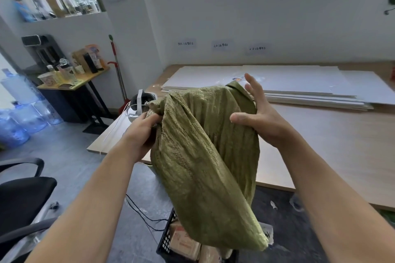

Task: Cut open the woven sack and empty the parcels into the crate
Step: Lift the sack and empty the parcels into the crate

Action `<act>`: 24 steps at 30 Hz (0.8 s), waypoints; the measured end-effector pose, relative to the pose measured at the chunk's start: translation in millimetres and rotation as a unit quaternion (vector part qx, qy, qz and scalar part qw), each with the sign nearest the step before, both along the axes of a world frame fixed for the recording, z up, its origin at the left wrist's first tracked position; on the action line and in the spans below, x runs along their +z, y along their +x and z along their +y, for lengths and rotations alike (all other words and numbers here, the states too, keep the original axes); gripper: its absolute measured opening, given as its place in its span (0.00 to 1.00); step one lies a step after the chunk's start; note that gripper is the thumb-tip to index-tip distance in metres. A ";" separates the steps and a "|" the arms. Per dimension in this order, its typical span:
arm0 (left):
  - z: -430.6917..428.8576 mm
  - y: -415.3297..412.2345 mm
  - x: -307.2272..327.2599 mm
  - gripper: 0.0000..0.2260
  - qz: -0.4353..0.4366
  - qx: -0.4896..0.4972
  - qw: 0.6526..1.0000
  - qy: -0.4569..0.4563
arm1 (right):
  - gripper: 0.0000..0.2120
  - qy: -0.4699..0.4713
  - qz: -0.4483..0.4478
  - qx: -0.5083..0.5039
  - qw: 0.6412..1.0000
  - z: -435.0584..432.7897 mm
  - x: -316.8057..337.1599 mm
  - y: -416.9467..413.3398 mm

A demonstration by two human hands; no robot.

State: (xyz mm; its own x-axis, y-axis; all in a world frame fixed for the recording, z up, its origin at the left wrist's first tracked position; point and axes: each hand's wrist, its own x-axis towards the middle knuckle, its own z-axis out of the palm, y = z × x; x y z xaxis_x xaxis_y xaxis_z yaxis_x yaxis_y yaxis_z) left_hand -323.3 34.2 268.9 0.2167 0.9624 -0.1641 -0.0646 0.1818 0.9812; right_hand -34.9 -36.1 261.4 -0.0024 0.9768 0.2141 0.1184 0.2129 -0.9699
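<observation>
head view only. i hold the olive-green woven plastic sack up in the air between me and the light wooden desk. its lower end hangs right over the black plastic lattice crate on the floor.

left hand: fingers clamped on a bunched upper corner of the sack, carrying the weight.

right hand: fingers straight and spread apart, thumb out, palm against the sack's upper right side. it holds nothing.

brown cardboard parcels with red print lie in the crate, partly hidden by the sack. the sack looks limp and flat, so i judge most of the load is out. can't tell from here whether the cut opening faces down or whether anything is left inside.

step in hand, as i read it: shake out the remainder.
- keep the lower end centred over the crate, not over the rim
- get the right hand a real grip on the other top corner so both corners lift level
- short vertical shakes, no swinging; the fabric is slippery and folds can trap a parcel
- run the flat hand down the sack to feel for lumps before dropping it

risk: a white headset sits at the desk corner just behind my left hand, so keep the shake off it.
</observation>
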 end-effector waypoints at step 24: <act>-1.4 -2.9 -4.4 0.43 0.032 -0.098 0.991 0.088 | 0.38 -0.025 0.042 -0.092 0.995 10.8 2.2 2.0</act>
